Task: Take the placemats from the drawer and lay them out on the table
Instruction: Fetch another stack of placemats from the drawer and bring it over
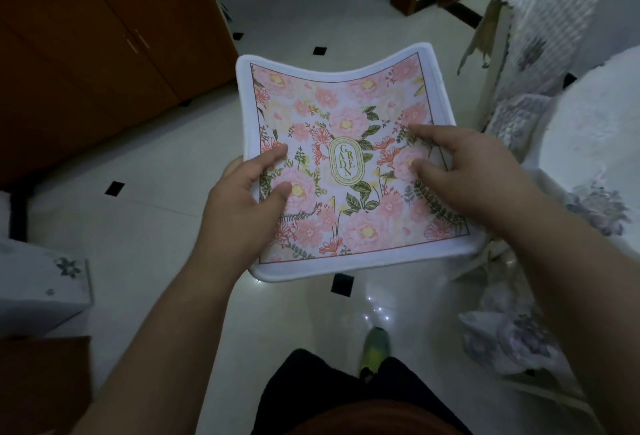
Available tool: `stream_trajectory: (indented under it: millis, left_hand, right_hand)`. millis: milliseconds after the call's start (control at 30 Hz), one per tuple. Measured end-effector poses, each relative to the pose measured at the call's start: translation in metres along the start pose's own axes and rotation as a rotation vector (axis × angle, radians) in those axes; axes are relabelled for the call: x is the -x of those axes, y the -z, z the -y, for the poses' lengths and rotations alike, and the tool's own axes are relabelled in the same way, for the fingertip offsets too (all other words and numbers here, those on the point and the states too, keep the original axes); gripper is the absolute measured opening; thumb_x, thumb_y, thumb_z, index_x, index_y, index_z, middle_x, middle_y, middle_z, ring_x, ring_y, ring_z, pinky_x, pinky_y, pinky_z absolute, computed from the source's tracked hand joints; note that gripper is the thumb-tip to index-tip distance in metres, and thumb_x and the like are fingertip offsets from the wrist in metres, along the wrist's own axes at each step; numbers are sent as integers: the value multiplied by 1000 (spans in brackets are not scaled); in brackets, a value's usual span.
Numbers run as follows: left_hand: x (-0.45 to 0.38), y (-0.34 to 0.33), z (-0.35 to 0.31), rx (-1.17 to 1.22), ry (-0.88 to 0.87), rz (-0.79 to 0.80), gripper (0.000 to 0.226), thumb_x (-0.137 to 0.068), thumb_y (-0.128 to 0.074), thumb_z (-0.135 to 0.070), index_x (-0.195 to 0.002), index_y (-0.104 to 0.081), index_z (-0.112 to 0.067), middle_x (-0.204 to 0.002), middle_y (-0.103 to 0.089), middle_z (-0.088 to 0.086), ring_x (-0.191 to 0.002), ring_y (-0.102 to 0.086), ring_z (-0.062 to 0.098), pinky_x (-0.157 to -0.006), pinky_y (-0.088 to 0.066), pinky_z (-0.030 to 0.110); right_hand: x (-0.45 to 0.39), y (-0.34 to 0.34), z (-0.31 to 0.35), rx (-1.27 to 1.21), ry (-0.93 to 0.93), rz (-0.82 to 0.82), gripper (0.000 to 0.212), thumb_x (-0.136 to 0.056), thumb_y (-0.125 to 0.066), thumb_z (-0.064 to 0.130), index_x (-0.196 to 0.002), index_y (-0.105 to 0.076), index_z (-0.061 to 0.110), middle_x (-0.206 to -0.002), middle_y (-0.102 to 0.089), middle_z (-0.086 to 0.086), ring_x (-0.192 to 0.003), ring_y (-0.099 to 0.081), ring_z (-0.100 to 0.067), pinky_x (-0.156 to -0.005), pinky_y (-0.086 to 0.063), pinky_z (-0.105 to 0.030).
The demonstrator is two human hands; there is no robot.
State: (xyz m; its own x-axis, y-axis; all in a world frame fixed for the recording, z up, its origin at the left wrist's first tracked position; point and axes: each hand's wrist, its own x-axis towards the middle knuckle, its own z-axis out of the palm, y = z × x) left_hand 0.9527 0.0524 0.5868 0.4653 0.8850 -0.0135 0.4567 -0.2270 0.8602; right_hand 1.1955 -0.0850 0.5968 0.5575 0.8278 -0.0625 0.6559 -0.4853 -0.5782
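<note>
A square placemat [346,115] with a pink flower print, a white border and a "GARDEN" emblem hangs in the air above the tiled floor. Its far edge sags in the middle. My left hand [242,199] grips its left edge, thumb and a finger on top of the print. My right hand [460,171] lies over its right half with thumb and fingers on the print; whether fingers curl beneath is hidden. Neither the drawer nor the table top can be told apart in view.
A brown wooden cabinet [104,53] stands at the left. White lace-covered furniture [588,157] with flower print fills the right side. A white box [38,282] sits at the lower left. My foot in a green shoe [375,348] is on the glossy tiled floor [156,226].
</note>
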Motion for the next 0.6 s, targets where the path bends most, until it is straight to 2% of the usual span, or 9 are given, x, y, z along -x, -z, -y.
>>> stream_trajectory:
  millis: [133, 300, 367, 467, 600]
  left_hand:
    - [-47, -17, -19, 39, -10, 50, 44, -95, -68, -16, -130, -65, -41, -125, -56, -18, -118, -58, 6, -100, -54, 36]
    - [-113, -41, -27, 53, -31, 146, 43, -94, -69, -16, -128, -66, -43, -128, -56, -16, -121, -58, 10, -99, -55, 40]
    - [-141, -51, -25, 56, -64, 182, 44, -93, -70, -16, -128, -66, -41, -130, -56, -15, -123, -57, 8, -102, -54, 38]
    - [-189, -64, -24, 58, -98, 242, 44, -94, -69, -14, -130, -66, -39, -131, -56, -15, -124, -56, 5, -102, -52, 27]
    - [-259, -74, -25, 46, -155, 342, 45, -93, -69, -16, -131, -65, -40, -130, -57, -16, -122, -56, 3, -110, -47, 37]
  right_hand:
    - [-33, 19, -13, -11, -45, -24, 52, -93, -64, 29, -142, -51, 38, -144, -53, 2, -128, -51, -19, -91, -29, -15]
    - [-72, 29, -27, -18, -112, -81, 51, -92, -65, 28, -141, -53, 37, -142, -56, 3, -128, -52, -19, -98, -36, -20]
    - [-89, 31, -30, -15, -143, -101, 51, -92, -64, 28, -141, -52, 37, -142, -55, 3, -127, -53, -19, -100, -37, -23]
    - [-118, 30, -31, 0, -207, -130, 51, -93, -64, 27, -142, -51, 37, -142, -55, 2, -126, -54, -20, -99, -37, -22]
    - [-161, 27, -25, 17, -301, -190, 50, -93, -65, 27, -141, -53, 35, -140, -58, 1, -123, -56, -21, -101, -40, -27]
